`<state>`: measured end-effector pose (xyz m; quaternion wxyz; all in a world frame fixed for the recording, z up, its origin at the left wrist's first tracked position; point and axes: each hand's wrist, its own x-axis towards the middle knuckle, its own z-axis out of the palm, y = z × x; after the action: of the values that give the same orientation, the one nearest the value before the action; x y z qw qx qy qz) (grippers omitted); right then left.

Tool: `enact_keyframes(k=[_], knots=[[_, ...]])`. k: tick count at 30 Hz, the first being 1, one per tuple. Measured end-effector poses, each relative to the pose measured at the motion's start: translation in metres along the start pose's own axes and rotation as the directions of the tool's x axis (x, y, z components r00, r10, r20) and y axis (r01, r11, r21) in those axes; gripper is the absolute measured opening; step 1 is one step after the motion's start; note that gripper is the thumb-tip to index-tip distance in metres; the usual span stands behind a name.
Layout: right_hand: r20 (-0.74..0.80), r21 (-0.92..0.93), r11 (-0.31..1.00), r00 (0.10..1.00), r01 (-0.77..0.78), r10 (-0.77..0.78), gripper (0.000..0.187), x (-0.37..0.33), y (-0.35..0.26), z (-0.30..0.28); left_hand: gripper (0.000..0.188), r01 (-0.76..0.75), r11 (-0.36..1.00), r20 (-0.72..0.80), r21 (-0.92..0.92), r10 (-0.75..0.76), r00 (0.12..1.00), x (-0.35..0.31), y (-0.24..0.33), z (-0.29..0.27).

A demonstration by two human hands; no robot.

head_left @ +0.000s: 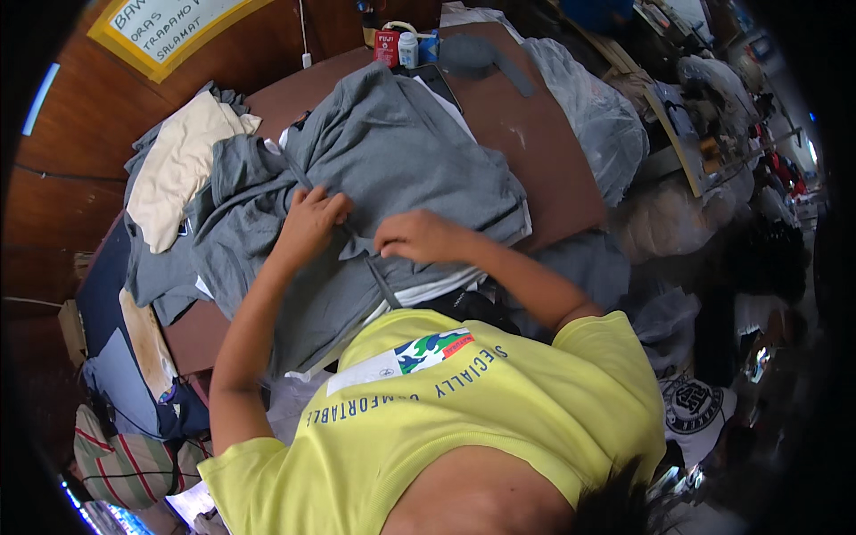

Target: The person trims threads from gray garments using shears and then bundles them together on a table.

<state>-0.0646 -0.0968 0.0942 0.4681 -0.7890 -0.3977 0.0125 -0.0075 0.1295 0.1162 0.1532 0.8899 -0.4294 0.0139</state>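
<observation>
Dark grey garments [401, 134] of soft knit cloth lie heaped on the brown table in front of me. My left hand [312, 223] is closed, its fingers pinching a fold of the grey garment near the middle of the heap. A short way to the right, my right hand [419, 235] has its fingers curled in at the edge of the same cloth, with a small gathered piece between the two hands. A narrow grey strip [383, 283] hangs below them toward my shirt. White cloth [428, 290] shows under the grey near my body.
A cream cloth [178, 160] lies on the heap's left. At the table's [557, 169] far side are a dark grey coiled band [468, 55], a phone [439, 85], a white bottle [408, 50] and a red box [386, 47]. Clear plastic bags [593, 116] crowd the right edge.
</observation>
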Motion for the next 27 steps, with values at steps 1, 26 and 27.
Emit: enact_keyframes(k=[1, 26, 27], knots=[[-0.006, 0.056, 0.977, 0.978, -0.207, 0.207, 0.014, 0.008, 0.007, -0.025, 0.022, 0.100, 0.993, -0.039, -0.059, -0.103, 0.994, -0.007, -0.001, 0.006], [-0.412, 0.254, 0.230, 0.110, -0.940, 0.904, 0.092, 0.103, 0.286, -0.155, 0.023, 0.365, 0.758, -0.201, -0.540, -0.537, 0.819, -0.002, 0.002, 0.044], [-0.412, 0.425, 0.236, 0.045, -0.874, 0.910, 0.077, 0.097, 0.315, -0.167, 0.023, 0.342, 0.761, -0.210, -0.551, -0.523, 0.826, 0.004, 0.002, 0.047]])
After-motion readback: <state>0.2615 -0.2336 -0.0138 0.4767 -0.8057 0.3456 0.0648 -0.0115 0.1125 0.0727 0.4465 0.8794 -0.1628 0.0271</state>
